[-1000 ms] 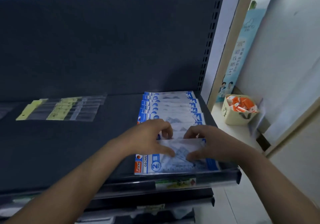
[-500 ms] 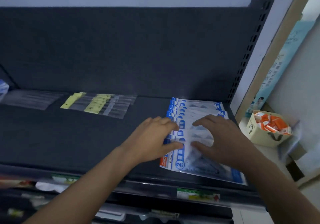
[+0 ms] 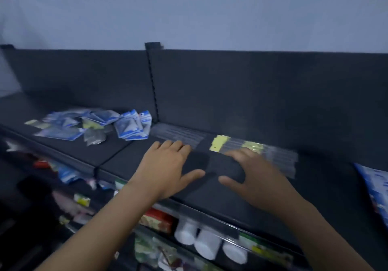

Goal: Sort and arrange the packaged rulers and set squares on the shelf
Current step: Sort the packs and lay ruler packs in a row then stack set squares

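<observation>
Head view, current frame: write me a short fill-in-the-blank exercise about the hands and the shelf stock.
The left hand and the right hand are both open and hold ____.
The clear ruler packs by the right hand carry labels coloured ____.
The jumbled blue packets lie to the ____ of the left hand.
The round containers below the hands are coloured ____.
Missing words: nothing; yellow; left; white.

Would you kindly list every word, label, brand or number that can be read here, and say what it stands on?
No text can be read: the picture is motion-blurred.
Blue-and-white packets: printed, too blurred to read.
Yellow header cards on the clear sleeves: too blurred to read.
Green shelf-edge label: too small and blurred.
Red pack on the lower shelf: markings illegible.
</observation>
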Available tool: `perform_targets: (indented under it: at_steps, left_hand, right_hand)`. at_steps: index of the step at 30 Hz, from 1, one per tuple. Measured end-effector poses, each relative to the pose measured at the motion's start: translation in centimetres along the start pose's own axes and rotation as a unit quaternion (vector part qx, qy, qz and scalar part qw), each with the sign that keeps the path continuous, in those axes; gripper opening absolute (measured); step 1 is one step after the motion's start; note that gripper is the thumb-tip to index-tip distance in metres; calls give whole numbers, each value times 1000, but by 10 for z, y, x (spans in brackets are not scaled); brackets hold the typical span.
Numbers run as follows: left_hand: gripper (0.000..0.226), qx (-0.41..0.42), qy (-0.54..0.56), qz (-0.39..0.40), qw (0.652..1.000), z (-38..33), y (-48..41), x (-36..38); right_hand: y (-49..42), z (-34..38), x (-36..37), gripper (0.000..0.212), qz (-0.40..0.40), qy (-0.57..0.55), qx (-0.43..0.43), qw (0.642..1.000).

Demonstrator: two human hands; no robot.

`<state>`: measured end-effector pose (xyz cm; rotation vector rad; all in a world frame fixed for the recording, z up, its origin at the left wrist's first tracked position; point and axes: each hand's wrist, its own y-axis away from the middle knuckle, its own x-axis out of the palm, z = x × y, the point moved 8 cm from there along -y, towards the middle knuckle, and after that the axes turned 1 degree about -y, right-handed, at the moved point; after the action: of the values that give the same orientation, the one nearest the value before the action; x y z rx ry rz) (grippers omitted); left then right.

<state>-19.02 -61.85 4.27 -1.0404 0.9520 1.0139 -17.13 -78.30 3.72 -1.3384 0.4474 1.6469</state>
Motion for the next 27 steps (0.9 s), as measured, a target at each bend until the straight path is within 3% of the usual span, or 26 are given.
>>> perform_targets:
  at_steps: [9, 21, 27]
  left_hand:
    - [83, -124, -7, 59, 991, 209, 50, 48]
    - [80, -175, 7, 119, 977, 406, 7, 138]
    - [52, -192, 10, 141, 971, 510, -30, 176]
  right_hand:
    - [-123, 141, 81, 59, -6, -59, -41, 997]
    - [-295, 229, 190, 55, 52, -110, -49, 991]
    - [-367, 268, 242, 53, 110, -98, -52, 988]
